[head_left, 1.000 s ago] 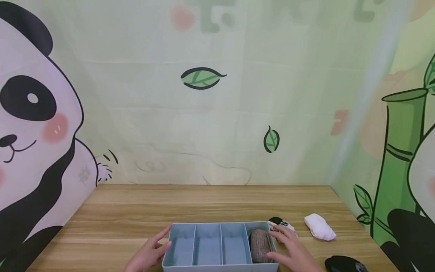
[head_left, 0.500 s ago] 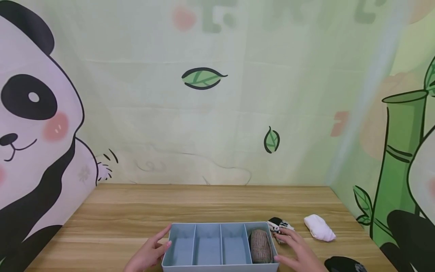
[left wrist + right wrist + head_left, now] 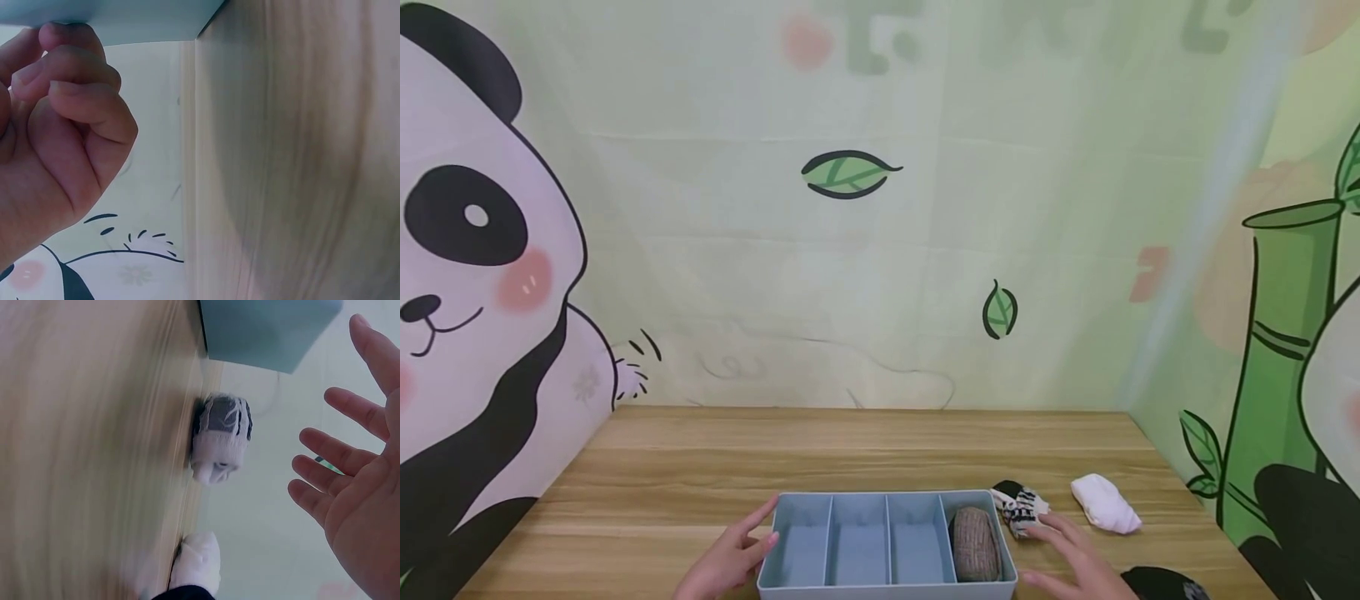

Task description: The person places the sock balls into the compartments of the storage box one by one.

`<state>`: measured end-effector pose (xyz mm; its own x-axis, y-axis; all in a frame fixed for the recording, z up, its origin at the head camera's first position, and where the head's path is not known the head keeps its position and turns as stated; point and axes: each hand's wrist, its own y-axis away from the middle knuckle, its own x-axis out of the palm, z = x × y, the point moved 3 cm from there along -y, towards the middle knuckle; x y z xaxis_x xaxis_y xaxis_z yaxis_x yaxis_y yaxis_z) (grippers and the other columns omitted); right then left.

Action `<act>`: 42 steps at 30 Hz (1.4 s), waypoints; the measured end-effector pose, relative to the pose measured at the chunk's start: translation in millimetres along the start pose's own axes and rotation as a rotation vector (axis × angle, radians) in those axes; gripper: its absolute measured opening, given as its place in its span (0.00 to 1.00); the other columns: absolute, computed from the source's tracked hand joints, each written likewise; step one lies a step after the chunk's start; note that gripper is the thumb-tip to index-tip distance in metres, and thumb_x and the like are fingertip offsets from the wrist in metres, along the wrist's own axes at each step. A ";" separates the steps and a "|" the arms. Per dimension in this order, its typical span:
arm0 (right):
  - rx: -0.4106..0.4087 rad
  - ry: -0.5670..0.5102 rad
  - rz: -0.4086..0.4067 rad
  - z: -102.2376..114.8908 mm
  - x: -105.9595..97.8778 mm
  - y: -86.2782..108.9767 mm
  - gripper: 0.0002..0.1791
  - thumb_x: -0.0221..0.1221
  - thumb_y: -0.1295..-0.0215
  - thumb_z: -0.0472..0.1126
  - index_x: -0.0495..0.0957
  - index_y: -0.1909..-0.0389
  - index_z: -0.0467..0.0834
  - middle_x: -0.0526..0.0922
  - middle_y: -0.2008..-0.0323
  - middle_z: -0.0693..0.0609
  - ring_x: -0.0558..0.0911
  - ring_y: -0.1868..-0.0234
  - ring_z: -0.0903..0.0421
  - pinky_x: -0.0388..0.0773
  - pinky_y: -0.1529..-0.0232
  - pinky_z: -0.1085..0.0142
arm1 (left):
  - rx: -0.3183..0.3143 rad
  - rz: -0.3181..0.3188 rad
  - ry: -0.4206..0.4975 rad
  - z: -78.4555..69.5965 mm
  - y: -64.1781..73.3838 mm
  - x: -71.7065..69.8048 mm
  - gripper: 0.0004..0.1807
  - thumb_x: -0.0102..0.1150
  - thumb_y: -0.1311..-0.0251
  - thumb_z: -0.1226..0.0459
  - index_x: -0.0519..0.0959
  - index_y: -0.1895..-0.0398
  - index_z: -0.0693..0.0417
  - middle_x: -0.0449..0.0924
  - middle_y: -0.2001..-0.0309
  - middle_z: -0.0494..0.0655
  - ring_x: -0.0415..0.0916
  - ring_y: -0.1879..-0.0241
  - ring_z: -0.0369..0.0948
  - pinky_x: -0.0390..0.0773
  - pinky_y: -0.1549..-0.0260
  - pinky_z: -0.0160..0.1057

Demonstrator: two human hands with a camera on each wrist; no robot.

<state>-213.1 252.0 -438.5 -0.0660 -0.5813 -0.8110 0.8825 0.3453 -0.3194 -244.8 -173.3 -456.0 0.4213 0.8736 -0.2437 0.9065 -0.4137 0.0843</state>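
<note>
A light blue divided box (image 3: 917,592) sits at the table's front. In its rightmost compartment lies a brown-grey rolled sock (image 3: 977,546). My left hand (image 3: 726,560) touches the box's left side with index finger and thumb; the left wrist view shows its other fingers loosely bent. To the right of the box, my right hand (image 3: 1078,567) is spread, its fingers holding nothing in the right wrist view. Just beyond its fingertips in the head view is a black-and-white patterned rolled sock (image 3: 1021,510), also seen in the right wrist view (image 3: 220,437).
A white rolled sock (image 3: 1106,503) rests farther right on the wooden table (image 3: 865,450). Nearer the front right lies a black rolled bundle (image 3: 1165,582), partly hidden by my right hand. A backdrop (image 3: 910,275) printed with pandas, leaves and bamboo stands behind the table.
My right hand has moved off the brown-grey sock and the box's right end, shifting right and uncovering the patterned sock. The left hand and the box have stayed in place.
</note>
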 end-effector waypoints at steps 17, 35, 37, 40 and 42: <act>0.091 0.049 -0.015 -13.5 -15.4 15.8 0.29 0.64 0.51 0.51 0.74 0.52 0.37 0.70 0.51 0.38 0.68 0.50 0.39 0.67 0.58 0.43 | -0.005 0.002 0.004 0.4 1.4 0.1 0.39 0.48 0.37 0.55 0.42 0.33 0.66 0.57 0.86 0.42 0.52 0.88 0.36 0.55 0.87 0.30; 0.155 0.089 -0.012 -35.9 -34.5 30.7 0.25 0.64 0.50 0.49 0.77 0.57 0.35 0.70 0.51 0.37 0.68 0.50 0.37 0.67 0.60 0.43 | 0.003 -0.006 0.043 -2.8 1.5 1.5 0.35 0.46 0.35 0.61 0.42 0.33 0.65 0.59 0.85 0.43 0.50 0.89 0.34 0.54 0.88 0.29; 0.128 0.107 -0.061 -38.4 -36.3 33.8 0.24 0.65 0.51 0.48 0.78 0.58 0.35 0.72 0.52 0.38 0.69 0.51 0.37 0.67 0.60 0.44 | 0.009 -0.005 0.043 -3.7 1.7 1.7 0.34 0.45 0.35 0.62 0.42 0.33 0.65 0.59 0.85 0.44 0.51 0.89 0.34 0.54 0.88 0.29; 0.133 0.126 -0.098 -43.4 -38.5 39.0 0.24 0.66 0.53 0.48 0.78 0.59 0.35 0.73 0.53 0.38 0.69 0.52 0.37 0.66 0.61 0.43 | 0.015 -0.002 0.040 -4.6 2.0 2.1 0.34 0.45 0.34 0.63 0.42 0.33 0.65 0.60 0.85 0.44 0.51 0.89 0.34 0.55 0.88 0.29; 0.168 0.134 -0.098 -47.4 -39.8 41.9 0.25 0.66 0.53 0.49 0.78 0.59 0.35 0.73 0.53 0.38 0.69 0.51 0.36 0.66 0.61 0.43 | 0.017 -0.001 0.039 -4.4 2.2 2.1 0.34 0.45 0.34 0.63 0.42 0.33 0.66 0.59 0.85 0.44 0.51 0.89 0.34 0.54 0.88 0.29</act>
<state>-195.5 324.5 -442.8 -0.2063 -0.4989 -0.8417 0.9333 0.1581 -0.3225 -241.9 -171.3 -452.1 0.4219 0.8830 -0.2059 0.9063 -0.4171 0.0681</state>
